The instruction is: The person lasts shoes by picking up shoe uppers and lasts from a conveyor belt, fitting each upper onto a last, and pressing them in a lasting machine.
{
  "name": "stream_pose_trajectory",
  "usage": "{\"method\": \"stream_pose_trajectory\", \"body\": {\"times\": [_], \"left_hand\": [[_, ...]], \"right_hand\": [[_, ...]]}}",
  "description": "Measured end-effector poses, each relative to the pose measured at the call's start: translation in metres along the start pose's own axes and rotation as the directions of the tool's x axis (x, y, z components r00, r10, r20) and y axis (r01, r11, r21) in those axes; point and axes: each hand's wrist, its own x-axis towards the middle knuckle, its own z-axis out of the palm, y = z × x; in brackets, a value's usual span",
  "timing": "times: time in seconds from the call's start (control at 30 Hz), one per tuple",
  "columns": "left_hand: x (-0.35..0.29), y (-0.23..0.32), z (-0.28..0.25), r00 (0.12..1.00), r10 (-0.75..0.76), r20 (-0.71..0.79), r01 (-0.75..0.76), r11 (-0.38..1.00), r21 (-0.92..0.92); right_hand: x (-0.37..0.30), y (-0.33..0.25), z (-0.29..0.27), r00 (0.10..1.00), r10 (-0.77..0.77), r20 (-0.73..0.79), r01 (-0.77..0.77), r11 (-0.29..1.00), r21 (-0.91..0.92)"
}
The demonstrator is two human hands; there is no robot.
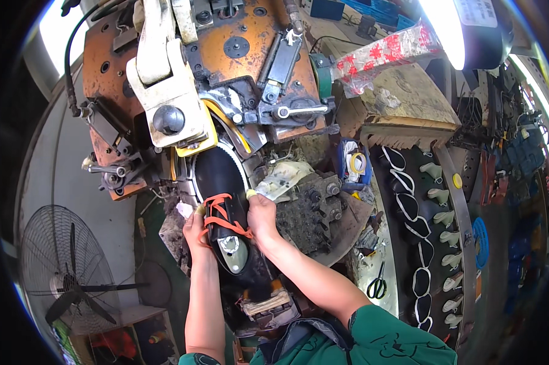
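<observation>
A black shoe upper [218, 171] with a white toothed rim sits stretched over a last, one end under the white press arm [171, 103] of an orange-brown machine [235, 45]. Loose orange laces [218, 207] cross its middle. At the near end, the greenish-grey last [232, 253] shows through the opening. My left hand [195, 229] grips the upper's left side, fingers bent; a small white scrap [184, 210] is beside its thumb. On the right side, my right hand [261, 215] pinches the upper's edge, a pale yellow cover on a fingertip.
Black-handled scissors [378, 285] lie on a ledge at the right, below a blue box [354, 163] holding tape rolls. Further right, white loops [408, 207] and several pale shoes [446, 219] line a rack. A large fan [70, 280] stands at the left.
</observation>
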Motion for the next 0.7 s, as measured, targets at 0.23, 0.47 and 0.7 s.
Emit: {"method": "stream_pose_trajectory", "body": {"times": [0.23,0.47,0.7], "left_hand": [[-0.003,0.005,0.004,1.000,-0.020,-0.002,0.020,1.000,-0.005],[-0.011,-0.018,-0.007,1.000,0.022,0.016,-0.021,0.998,-0.060],[0.001,-0.031,-0.028,0.997,-0.032,0.073,0.038,0.996,-0.082]], "right_hand": [[-0.006,-0.011,0.001,0.999,0.046,0.018,-0.047,0.999,0.018],[-0.016,0.000,-0.007,0.996,0.080,0.031,-0.080,0.997,0.017],[-0.008,0.007,-0.016,0.989,-0.148,0.007,0.148,0.983,-0.112]]}}
